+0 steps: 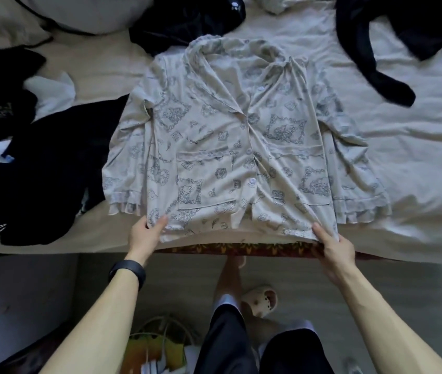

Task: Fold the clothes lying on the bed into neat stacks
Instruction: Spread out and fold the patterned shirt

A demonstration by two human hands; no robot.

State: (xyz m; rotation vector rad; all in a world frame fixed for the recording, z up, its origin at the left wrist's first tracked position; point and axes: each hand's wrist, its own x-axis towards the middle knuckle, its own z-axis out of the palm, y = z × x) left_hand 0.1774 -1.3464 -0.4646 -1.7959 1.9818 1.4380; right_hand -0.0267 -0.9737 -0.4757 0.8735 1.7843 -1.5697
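The bed carries the shirt, spread flat, front up, its long axis running away from the fingers. Left hand and right hand each pinch a hem corner, equally near.

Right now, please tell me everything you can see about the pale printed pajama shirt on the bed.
The pale printed pajama shirt lies flat, front up, on the light bedsheet, collar away from the person. It looks like soft cotton, cream with grey-blue cartoon drawings. It has a ruffled collar, white buttons fastened, two lace-edged pockets and long sleeves with frilled cuffs. The left hand and right hand pinch its hem corners at the bed's edge. Its left sleeve overlaps a dark garment.
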